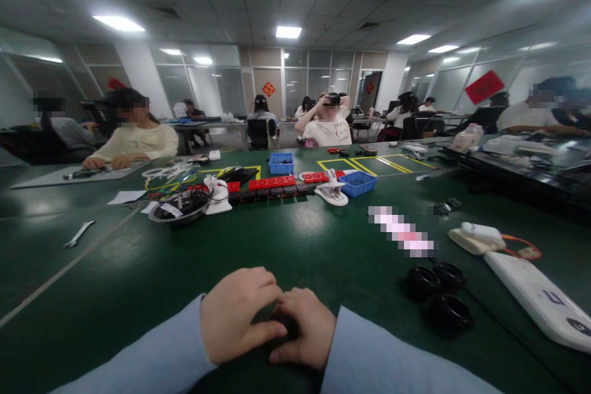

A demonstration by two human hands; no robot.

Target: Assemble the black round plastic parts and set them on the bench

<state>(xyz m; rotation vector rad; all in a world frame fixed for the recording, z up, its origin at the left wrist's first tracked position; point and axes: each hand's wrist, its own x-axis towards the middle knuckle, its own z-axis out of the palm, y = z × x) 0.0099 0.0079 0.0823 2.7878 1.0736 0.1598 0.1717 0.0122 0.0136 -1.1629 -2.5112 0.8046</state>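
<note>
Green counter [300, 246]: a dark, slightly glossy top fills the lower view, with a pale seam [74, 277] running slantwise on the left and yellow tape outlines [383, 166] towards the far edge.
Middle row: red and black blocks [272, 183] stand in a line between two white plastic clip-like pieces [217, 196]; a blue plastic basket [281, 164] sits behind the line, and another is by its right end.
Left side: a round metal bowl [159, 217] holds dark cables; a silver wrench [79, 234] lies apart from it.
Right side: a white flat phone [530, 292] lies beside a beige block [468, 242] with an orange cable.
Room: grey ceiling tiles [258, 3] with bright light panels [289, 32], glass partitions, a red diamond-shaped decoration [268, 88], and several people seated at work.
Left hand [240, 317]: reaches in from a light blue sleeve, palm down, thumb towards the right.
Right hand [308, 329]: faces it, knuckles up, fingertips meeting or nearly meeting the other's.
Fingers: both sets curl around a narrow gap; whether they grip anything, I cannot tell.
Dark shape [289, 325]: between the hands, mostly hidden, object or shadow unclear.
Black round rings [450, 315]: three, just right of the right sleeve, one with a cable near it.
</note>
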